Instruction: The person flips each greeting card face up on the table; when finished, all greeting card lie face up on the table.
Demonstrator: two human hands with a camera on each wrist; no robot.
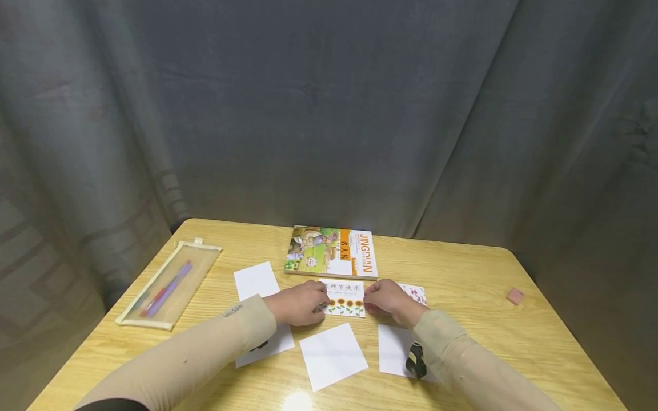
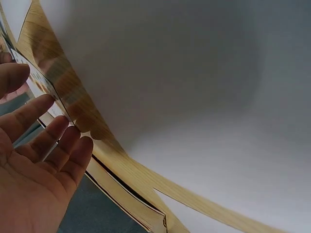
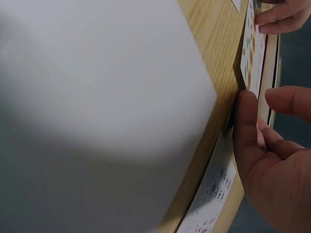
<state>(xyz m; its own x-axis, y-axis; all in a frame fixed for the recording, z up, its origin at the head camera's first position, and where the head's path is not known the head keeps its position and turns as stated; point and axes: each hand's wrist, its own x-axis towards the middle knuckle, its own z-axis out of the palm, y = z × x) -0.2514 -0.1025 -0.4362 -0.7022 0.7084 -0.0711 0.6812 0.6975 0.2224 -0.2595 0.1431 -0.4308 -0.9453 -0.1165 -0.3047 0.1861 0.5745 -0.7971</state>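
A white card printed with sunflowers and a line of Chinese characters (image 1: pixel 345 309) lies between my two hands at mid-table. My left hand (image 1: pixel 300 302) is at its left edge; in the left wrist view the loosely extended fingers (image 2: pixel 63 141) touch that edge, the thumb standing apart. Across from it, my right hand (image 1: pixel 390 299) touches the right edge with a fingertip. In the right wrist view, its thumb (image 3: pixel 286 99) is separated from the sunflower card (image 3: pixel 249 53). A card with pink flowers (image 1: pixel 415 292) lies partly under the right hand.
Behind the sunflower card lies a book (image 1: pixel 329 251). White sheets (image 1: pixel 334 357) are spread in front and under both forearms. A zip pouch with pens (image 1: pixel 172 285) lies at the left, a small pink block (image 1: pixel 515 295) at the right. A grey curtain (image 1: pixel 319 114) hangs behind the table.
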